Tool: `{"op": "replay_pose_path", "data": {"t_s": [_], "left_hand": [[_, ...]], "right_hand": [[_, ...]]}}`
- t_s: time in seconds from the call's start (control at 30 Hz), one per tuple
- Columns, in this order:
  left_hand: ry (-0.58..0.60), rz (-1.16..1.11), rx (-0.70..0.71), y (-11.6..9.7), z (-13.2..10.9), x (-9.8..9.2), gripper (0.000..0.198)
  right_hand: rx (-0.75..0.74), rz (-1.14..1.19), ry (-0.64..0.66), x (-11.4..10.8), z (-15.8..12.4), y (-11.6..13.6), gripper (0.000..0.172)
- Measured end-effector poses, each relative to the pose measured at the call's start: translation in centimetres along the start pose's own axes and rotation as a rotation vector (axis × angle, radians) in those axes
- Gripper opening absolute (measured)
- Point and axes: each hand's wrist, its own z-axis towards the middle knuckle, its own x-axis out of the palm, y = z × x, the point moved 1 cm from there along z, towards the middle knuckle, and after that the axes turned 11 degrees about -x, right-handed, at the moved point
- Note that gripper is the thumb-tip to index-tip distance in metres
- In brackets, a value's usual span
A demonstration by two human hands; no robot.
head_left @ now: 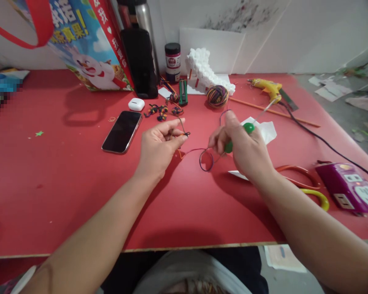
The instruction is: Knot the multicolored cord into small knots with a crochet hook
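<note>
My left hand (159, 143) is closed, pinching a small knotted piece of dark and orange yarn (187, 134) between thumb and fingers. My right hand (239, 143) is wrapped around what looks like a crochet hook (249, 128) with a green grip; its thin metal shaft points up and to the right. Whether its tip is hooked cannot be made out. A purple yarn strand (206, 170) loops between both hands. Behind them sits a multicoloured yarn ball (217, 96). Several small knotted yarn pieces (162, 109) lie beyond my left hand.
Scissors (297, 169) lie partly under my right forearm, beside a purple power socket box (349, 185). A yellow glue gun (266, 87) with a black cord is at back right. Left are a phone (122, 132), earbud case (136, 104) and gift bag (95, 61).
</note>
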Motion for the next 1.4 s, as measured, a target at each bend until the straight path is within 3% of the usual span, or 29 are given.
{"op": "replay_pose_path", "data": {"t_s": [0.07, 0.13, 0.17, 0.23, 0.27, 0.3, 0.4, 0.43, 0.57, 0.73, 0.87, 0.97, 1.2, 1.4], "left_hand": [[0.011, -0.032, -0.036, 0.0, 0.2, -0.1, 0.037], [0.014, -0.072, -0.074, 0.0, 0.3, -0.1, 0.037], [0.009, -0.087, -0.087, 0.0, 0.4, -0.1, 0.037], [-0.008, -0.102, -0.099, 0.0, 0.5, -0.2, 0.036], [-0.016, -0.107, -0.102, 0.1, 0.6, -0.2, 0.036], [-0.018, -0.111, -0.105, 0.1, 0.6, -0.2, 0.036], [-0.006, -0.128, -0.122, 0.0, 0.6, -0.2, 0.036], [-0.001, -0.133, -0.13, 0.0, 0.5, -0.2, 0.035], [0.016, -0.165, -0.174, -0.4, 0.4, 0.0, 0.033], [0.051, -0.205, -0.205, -0.7, 0.2, 0.2, 0.038], [0.1, -0.205, -0.231, -0.7, 0.0, 0.3, 0.039], [0.121, -0.2, -0.242, -0.7, -0.2, 0.3, 0.039], [0.168, -0.177, -0.247, -0.7, -0.5, 0.5, 0.039], [0.176, -0.173, -0.241, -0.6, -0.5, 0.7, 0.038]], "right_hand": [[0.117, -0.017, 0.083, 0.0, 0.0, -0.3, 0.053], [0.215, 0.017, 0.148, 0.1, -0.2, -0.7, 0.021], [0.247, 0.055, 0.174, 0.2, -0.3, -0.9, 0.026], [0.272, 0.158, 0.208, 0.3, -0.4, -1.2, 0.063], [0.269, 0.209, 0.212, 0.2, -0.4, -1.2, 0.073], [0.261, 0.253, 0.208, 0.1, -0.2, -1.2, 0.072], [0.251, 0.372, 0.195, -0.9, 0.4, -0.7, 0.037], [0.248, 0.417, 0.206, -1.2, 0.7, -0.4, 0.036], [0.198, 0.559, 0.31, -2.1, 1.6, 0.4, 0.066], [0.161, 0.483, 0.054, -1.9, 1.4, 0.0, 0.034], [0.184, 0.364, 0.082, -1.2, 1.1, -0.1, 0.066], [0.138, 0.312, 0.043, -0.7, 0.8, -0.1, 0.078], [0.07, 0.271, -0.028, 0.1, 0.2, -0.7, 0.052], [0.035, 0.263, -0.038, 0.3, 0.0, -0.7, 0.05]]}}
